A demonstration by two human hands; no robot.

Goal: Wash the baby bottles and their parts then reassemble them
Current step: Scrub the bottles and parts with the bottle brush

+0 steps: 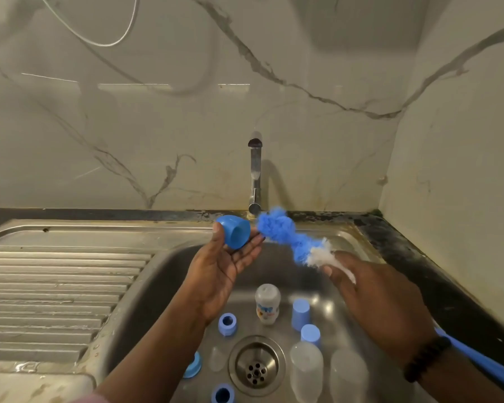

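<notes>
While left hand [216,266] cradles cap [233,234], right hand [381,301] grips brush [285,234]

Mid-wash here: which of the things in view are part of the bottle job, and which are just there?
Job:
left hand holding blue cap
right hand gripping bottle brush
bottles, collars, caps in sink
tap

Just there:
drainboard
cable

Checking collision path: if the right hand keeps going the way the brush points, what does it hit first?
The right hand aims the bottle brush up and left. The bristle tip looks closest to the faucet spout, then the blue cap held in the left hand. Depth is unclear; the cap may be nearer.
</notes>
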